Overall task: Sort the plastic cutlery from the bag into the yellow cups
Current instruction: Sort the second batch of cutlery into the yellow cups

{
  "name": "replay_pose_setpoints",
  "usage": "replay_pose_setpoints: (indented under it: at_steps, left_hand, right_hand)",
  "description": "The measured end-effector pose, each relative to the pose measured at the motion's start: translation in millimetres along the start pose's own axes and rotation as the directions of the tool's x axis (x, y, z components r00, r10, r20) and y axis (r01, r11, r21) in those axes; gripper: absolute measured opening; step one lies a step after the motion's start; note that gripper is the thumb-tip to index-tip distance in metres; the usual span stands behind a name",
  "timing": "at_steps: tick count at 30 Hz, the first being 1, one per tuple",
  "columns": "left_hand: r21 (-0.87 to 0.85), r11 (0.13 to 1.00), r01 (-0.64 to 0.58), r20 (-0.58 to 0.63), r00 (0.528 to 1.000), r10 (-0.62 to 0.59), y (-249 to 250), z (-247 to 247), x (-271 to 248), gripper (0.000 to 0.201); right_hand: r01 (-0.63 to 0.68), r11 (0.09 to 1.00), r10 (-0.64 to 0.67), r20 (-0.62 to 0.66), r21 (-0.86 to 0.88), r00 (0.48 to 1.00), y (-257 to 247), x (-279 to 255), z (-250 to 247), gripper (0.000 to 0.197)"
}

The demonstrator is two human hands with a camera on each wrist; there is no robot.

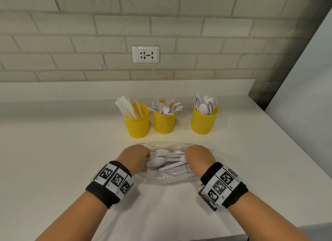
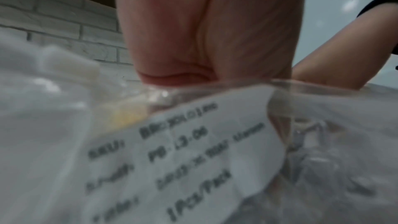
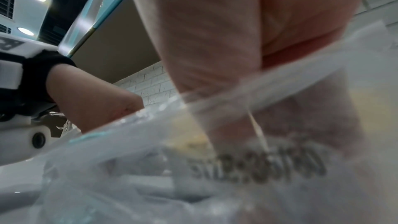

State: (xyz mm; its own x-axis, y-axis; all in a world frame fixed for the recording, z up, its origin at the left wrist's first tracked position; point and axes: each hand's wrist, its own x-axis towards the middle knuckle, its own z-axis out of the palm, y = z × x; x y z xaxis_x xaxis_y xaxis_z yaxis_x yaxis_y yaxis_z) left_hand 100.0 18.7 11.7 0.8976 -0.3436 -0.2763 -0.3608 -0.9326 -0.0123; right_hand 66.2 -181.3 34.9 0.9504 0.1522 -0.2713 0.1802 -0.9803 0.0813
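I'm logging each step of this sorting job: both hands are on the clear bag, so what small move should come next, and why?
Probably pull the bag's mouth apart. The left hand and right hand sit at its two ends, the cutlery is still inside, and the three yellow cups wait behind it.

— What's worn on the arms?
— Bare forearms. The left wristband [image 1: 110,183] is black with white square-code tags; the right wristband [image 1: 224,184] matches, at lower right of the frame.
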Motion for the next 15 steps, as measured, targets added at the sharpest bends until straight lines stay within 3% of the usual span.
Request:
replay_pose_setpoints:
  at_steps: [3, 7, 11, 15]
  left_hand:
    - [-0.064, 0.995, -0.082, -0.014, 0.997, 0.082, 6.9, 0.3, 1.4, 0.025]
    - [-0.216, 0.965, -0.145, -0.076, 0.988, 0.132, 9.3, -4.7, 5.3, 0.038]
    - [-0.158, 0.969, -0.189, -0.081, 0.981, 0.178, 19.1, -11.2, 9.4, 0.036]
    - [-0.165, 0.967, -0.195, -0.051, 0.981, 0.189, 36.3, -10.0, 20.7, 0.053]
  right_hand:
    - [0.014, 1.000, -0.014, 0.009, 0.011, 1.000, -2.7, 1.2, 0.2, 0.027]
    - [0.035, 0.999, -0.035, 0.018, 0.006, 0.999, -5.1, 3.1, 0.7, 0.027]
    - [0.041, 0.999, -0.041, 0.011, 0.016, 0.999, -7.5, 5.5, 0.8, 0.026]
    - [0.049, 0.996, -0.048, -0.014, 0.076, 0.999, -10.9, 9.1, 0.0, 0.029]
